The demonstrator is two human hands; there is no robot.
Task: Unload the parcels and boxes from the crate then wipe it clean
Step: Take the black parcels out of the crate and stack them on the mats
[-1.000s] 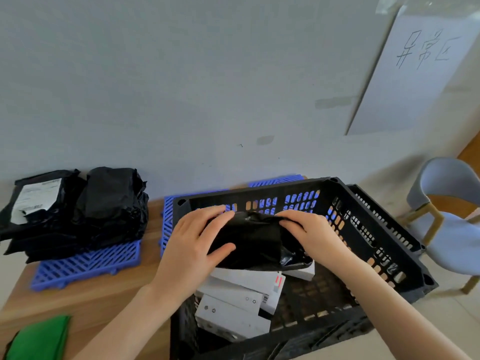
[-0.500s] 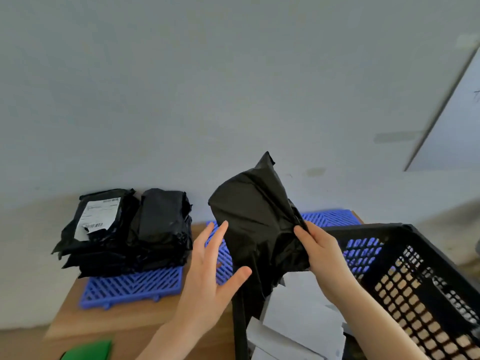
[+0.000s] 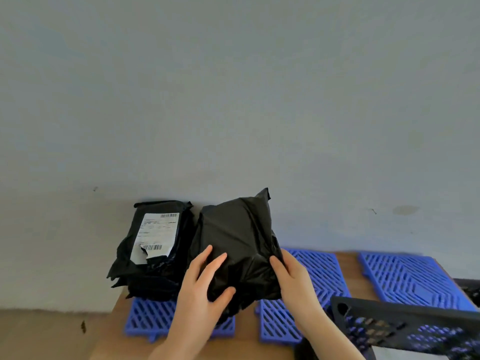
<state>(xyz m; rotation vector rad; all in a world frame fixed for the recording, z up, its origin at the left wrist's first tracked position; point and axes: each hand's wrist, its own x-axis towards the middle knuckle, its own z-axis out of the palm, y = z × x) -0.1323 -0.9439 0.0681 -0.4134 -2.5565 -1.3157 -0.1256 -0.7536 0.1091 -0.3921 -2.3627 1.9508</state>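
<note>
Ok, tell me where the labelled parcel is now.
Head view, left of centre: the labelled parcel tops the stack on the leftmost blue mat, beside the held black parcel.

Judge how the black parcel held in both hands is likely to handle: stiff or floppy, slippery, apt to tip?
Probably floppy: the black parcel wrinkles and dents where the left hand and right hand grip it. Possibly slippery, since its plastic looks smooth and slightly glossy. Unlikely to roll: it looks flat and pillow-like, like the stacked parcels beside it.
</note>
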